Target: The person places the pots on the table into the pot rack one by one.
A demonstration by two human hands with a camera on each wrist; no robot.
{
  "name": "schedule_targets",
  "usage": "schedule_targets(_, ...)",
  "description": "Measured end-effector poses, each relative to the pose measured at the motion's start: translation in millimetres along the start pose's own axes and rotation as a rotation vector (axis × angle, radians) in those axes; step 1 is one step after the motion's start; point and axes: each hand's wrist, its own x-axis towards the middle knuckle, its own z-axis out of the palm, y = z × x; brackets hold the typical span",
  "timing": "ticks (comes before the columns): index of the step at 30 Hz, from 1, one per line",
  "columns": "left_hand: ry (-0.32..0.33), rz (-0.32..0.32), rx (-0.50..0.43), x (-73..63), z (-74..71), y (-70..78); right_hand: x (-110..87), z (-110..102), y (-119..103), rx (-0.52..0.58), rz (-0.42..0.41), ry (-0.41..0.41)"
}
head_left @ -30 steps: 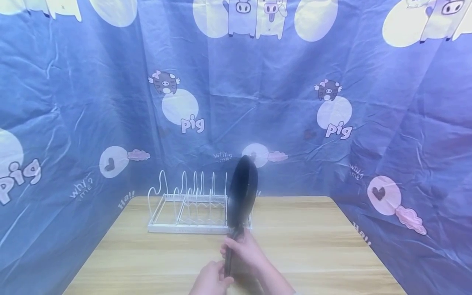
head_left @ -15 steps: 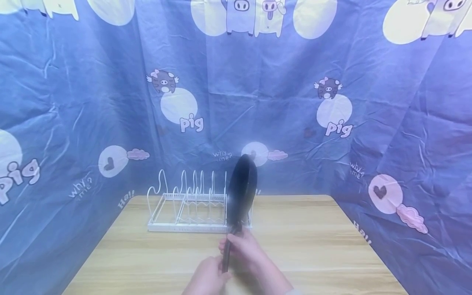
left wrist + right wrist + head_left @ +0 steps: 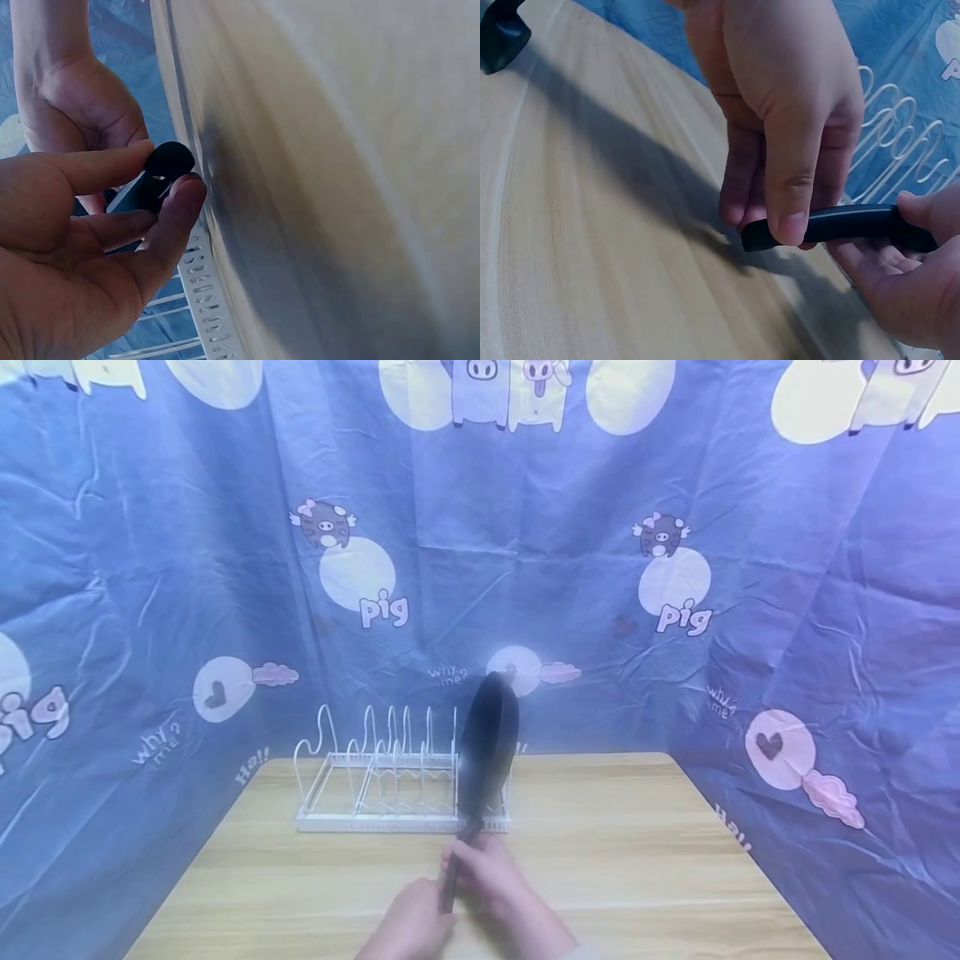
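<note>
A black frying pan (image 3: pixel 489 739) stands edge-on in the head view, its round part raised in front of the right end of a white wire rack (image 3: pixel 375 824). My right hand (image 3: pixel 491 877) grips the handle near the pan's body. My left hand (image 3: pixel 412 918) holds the handle's free end, closer to me. In the left wrist view, thumb and fingers of the left hand (image 3: pixel 82 255) pinch the black handle end (image 3: pixel 171 159). The right wrist view shows the curved handle (image 3: pixel 847 223) between both hands. Whether the pan touches the rack cannot be told.
The wooden table (image 3: pixel 615 852) extends to both sides of the rack. Blue cloth (image 3: pixel 465 510) printed with pigs hangs behind and along both sides. A dark object (image 3: pixel 502 37) of unclear kind shows at the right wrist view's top left corner.
Pan and both hands have shifted slightly left in the head view, and the handle leans a little more. The whole background has drifted a little too. Both hands keep their hold.
</note>
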Motion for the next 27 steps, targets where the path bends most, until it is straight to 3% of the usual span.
schedule_targets(6,-0.006,-0.02,0.031,4.7,3.0,-4.6,3.0,4,9,-0.031,0.004,0.024)
schedule_targets(17,0.012,-0.05,0.099,10.3,4.8,1.1,11.0,3,7,-0.082,0.011,0.022)
schedule_targets(21,-0.008,-0.053,0.086,8.1,4.2,1.1,7.5,5,3,-0.224,-0.028,0.036)
schedule_targets(27,-0.058,-0.035,0.067,0.6,0.6,0.4,-2.5,4,-7,-0.605,-0.166,-0.008)
